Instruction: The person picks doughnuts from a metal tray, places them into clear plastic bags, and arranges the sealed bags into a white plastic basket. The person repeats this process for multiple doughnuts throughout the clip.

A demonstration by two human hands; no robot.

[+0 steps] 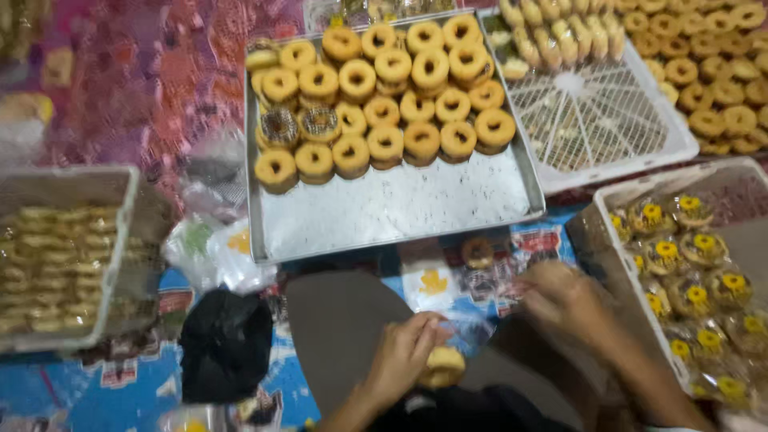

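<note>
My left hand [404, 356] is low in the middle of the view, closed around a golden donut [444, 366]. My right hand [564, 300] is to its right, fingers pinching a clear plastic wrapper [472, 324] that lies between the two hands. Just beyond them sit small clear bags with a yellow mark [432, 284] and one wrapped donut [478, 252]. A metal tray [392, 208] ahead carries several rows of plain donuts [384, 96], two of them chocolate-sprinkled [300, 124].
A white crate of wrapped donuts [688, 280] stands at right. A white crate of pale pastries [56, 264] is at left. Beyond are a white mesh tray [608, 120] and more donuts [720, 80]. A black bag [224, 344] and loose plastic bags [216, 248] lie at left.
</note>
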